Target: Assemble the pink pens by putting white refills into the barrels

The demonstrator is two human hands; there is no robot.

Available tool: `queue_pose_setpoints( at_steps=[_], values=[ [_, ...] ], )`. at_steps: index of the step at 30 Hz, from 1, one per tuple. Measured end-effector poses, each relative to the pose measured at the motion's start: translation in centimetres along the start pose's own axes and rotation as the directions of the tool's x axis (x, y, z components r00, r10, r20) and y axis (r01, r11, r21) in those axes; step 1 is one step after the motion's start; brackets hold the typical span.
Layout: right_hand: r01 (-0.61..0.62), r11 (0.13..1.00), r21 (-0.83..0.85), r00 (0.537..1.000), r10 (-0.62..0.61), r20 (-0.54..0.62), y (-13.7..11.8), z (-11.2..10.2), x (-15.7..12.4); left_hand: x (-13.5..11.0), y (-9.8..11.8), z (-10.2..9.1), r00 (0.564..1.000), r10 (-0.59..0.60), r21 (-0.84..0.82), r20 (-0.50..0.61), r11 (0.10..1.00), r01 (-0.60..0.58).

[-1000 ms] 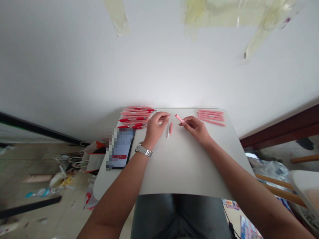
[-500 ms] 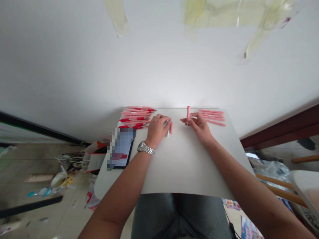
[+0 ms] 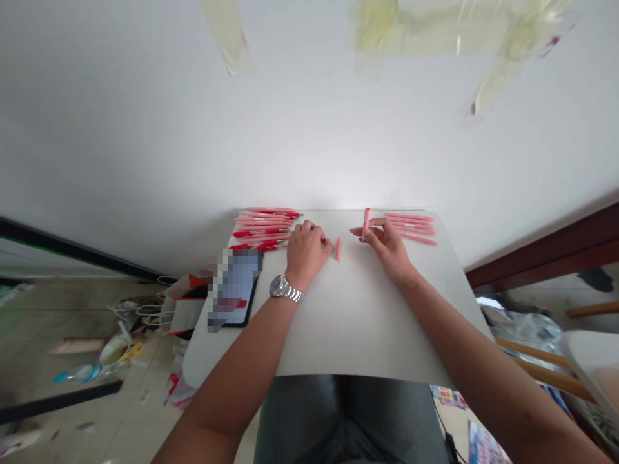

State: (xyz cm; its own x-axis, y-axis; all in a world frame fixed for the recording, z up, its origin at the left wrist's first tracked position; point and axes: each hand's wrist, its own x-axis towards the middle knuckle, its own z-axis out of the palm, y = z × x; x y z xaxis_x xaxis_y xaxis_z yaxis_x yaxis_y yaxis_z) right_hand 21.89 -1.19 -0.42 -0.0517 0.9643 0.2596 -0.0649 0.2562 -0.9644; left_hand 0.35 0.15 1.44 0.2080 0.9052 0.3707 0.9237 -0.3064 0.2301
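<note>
My right hand [image 3: 384, 245] pinches a pink pen barrel [image 3: 366, 222] between thumb and fingers. The barrel stands nearly upright, its orange-red top end pointing up. To the left, my left hand [image 3: 308, 250] has its fingers curled and thumb closed against them; whatever they hold is hidden behind the hand. A short pink pen part [image 3: 338, 249] lies on the white table [image 3: 362, 322], just right of my left thumb and apart from the barrel. A silver watch [image 3: 286, 288] circles my left wrist.
Pink and red pens [image 3: 264, 225] lie in a pile at the table's back left. Several pink pens [image 3: 411, 223] lie at the back right. A phone [image 3: 242, 287] rests by the left edge, and a white wall [image 3: 309, 129] rises behind the table.
My left hand has turned slightly, and the white stick seen beside its thumb is out of sight. The short pink part sits slightly farther right. My right hand still holds the barrel, now tilted a little.
</note>
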Motion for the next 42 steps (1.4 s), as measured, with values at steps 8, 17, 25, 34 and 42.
queue_pose_setpoints(
  at_steps=[8,17,25,34,42],
  values=[
    [-0.042,0.999,-0.032,0.999,0.042,0.0,0.3,-0.1,0.0,0.2,-0.3,0.6,0.995,0.033,-0.031,-0.089,0.999,-0.036],
    [-0.039,0.997,-0.07,0.998,0.042,0.039,0.1,0.0,-0.1,1.0,-0.8,0.3,0.983,-0.128,-0.47,-0.13,0.881,0.053],
    [-0.035,0.997,-0.07,0.986,0.046,0.159,0.4,0.0,-0.3,1.5,-1.7,0.3,0.932,-0.33,-0.938,0.147,0.251,0.237],
    [-0.003,0.991,-0.136,0.977,0.032,0.209,0.4,-0.1,-0.4,1.8,-1.7,0.0,0.887,-0.409,-0.974,0.213,-0.155,0.163],
    [0.004,0.984,-0.176,0.978,0.033,0.206,0.5,0.0,-0.4,1.8,-2.0,0.6,0.861,-0.477,-0.968,0.175,-0.243,0.062]
  ],
)
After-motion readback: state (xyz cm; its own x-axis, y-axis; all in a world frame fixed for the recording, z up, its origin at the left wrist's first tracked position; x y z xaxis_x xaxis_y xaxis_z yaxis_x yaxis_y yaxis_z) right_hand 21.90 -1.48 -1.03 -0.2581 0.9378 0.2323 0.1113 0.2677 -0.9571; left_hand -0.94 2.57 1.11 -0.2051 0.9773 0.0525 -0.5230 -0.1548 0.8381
